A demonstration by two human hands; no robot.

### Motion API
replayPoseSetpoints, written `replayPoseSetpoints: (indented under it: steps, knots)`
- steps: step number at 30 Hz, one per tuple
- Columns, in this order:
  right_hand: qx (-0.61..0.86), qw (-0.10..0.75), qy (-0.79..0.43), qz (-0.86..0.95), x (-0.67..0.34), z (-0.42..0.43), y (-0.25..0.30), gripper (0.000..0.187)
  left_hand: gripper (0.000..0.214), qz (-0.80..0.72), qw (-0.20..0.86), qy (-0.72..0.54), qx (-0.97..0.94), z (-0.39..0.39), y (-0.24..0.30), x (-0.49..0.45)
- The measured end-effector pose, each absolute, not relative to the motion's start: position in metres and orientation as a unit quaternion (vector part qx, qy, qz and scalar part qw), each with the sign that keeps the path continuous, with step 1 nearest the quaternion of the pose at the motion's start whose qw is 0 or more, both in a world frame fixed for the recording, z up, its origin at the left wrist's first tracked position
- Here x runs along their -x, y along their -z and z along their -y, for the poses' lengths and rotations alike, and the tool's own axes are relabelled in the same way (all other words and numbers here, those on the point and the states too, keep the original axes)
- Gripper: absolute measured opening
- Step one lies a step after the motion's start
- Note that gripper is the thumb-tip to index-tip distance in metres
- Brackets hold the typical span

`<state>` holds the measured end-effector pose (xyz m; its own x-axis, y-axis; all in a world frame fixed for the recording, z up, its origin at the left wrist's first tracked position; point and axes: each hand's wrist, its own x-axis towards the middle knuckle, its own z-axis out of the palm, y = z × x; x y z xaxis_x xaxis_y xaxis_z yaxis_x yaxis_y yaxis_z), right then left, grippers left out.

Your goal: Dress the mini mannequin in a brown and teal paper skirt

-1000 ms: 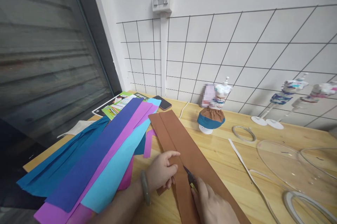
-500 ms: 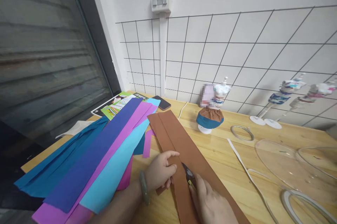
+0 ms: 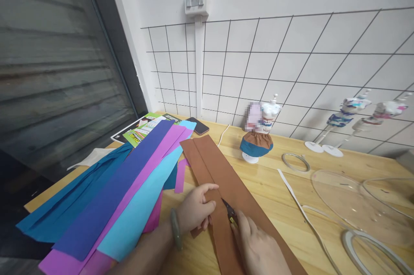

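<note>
A long brown fabric strip point(image 3: 237, 193) lies across the table, with a slit or fold line running down its length. My left hand point(image 3: 196, 209) rests at its left edge with index finger stretched forward and thumb below it. The other fingers curl under the edge, gripping the fabric. My right hand point(image 3: 257, 242) is closed round a pair of small black scissors point(image 3: 230, 214) with a yellow mark. Their dark blades point away from me and lie at the line in the brown fabric, just right of my left fingertips. The handles are hidden in my palm.
Blue point(image 3: 113, 191), purple, light blue and teal fabric pieces lie overlapped at left. Behind are leaflets point(image 3: 139, 133) and a phone point(image 3: 198, 126). A small dress form point(image 3: 270, 113) wears a brown and teal skirt. Clear discs point(image 3: 339, 193), tape rolls and white strips lie right.
The view has shifted very slightly. Both hands hold almost the same places on the brown fabric, and the scissor blades look a little narrower.
</note>
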<state>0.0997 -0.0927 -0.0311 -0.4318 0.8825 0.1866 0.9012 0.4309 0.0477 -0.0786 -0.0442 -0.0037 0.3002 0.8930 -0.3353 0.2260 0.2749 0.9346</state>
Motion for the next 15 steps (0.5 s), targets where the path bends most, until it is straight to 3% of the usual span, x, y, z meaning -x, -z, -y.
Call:
replayPoseSetpoints:
  steps: [15]
  knots:
    - [0.520, 0.082, 0.065, 0.847, -0.0988, 0.0921, 0.0319, 0.043, 0.058, -0.525, 0.602, -0.289, -0.528, 0.0415, 0.0080, 0.0803]
